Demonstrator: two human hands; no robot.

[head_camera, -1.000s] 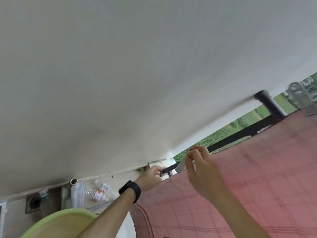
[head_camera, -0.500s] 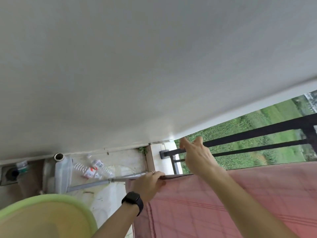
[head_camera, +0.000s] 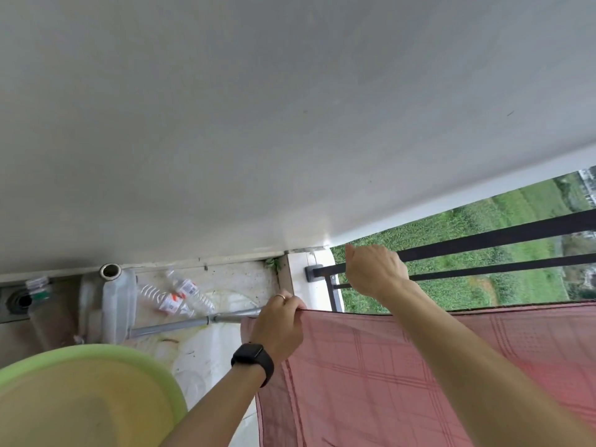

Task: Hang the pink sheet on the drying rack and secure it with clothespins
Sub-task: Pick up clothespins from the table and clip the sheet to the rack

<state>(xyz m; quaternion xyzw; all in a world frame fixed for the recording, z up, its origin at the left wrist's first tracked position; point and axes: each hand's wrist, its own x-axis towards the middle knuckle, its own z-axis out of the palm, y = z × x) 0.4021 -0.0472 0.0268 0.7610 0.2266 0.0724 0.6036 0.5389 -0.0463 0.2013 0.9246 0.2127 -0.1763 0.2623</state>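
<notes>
The pink checked sheet [head_camera: 403,375] hangs over a grey rod of the drying rack [head_camera: 180,325], its top edge running from centre to the right. My left hand [head_camera: 279,327], with a black watch on the wrist and a ring, is shut on the sheet's top left corner where it lies on the rod. My right hand [head_camera: 375,272] is raised just above the sheet's edge, in front of the railing. Its fingers curl away from me and the thumb points up. What it holds is hidden. No clothespin is visible.
A green and yellow basin [head_camera: 80,391] fills the lower left. On the floor below lie two plastic bottles [head_camera: 174,298], a white jug [head_camera: 117,304] and a drain [head_camera: 17,300]. Black railing bars [head_camera: 483,240] run behind the sheet, with green field beyond.
My view has dropped, showing more floor and railing. My left hand moved onto the sheet's corner at the rod. The grey clothespin seen in my right hand one second ago is out of sight.
</notes>
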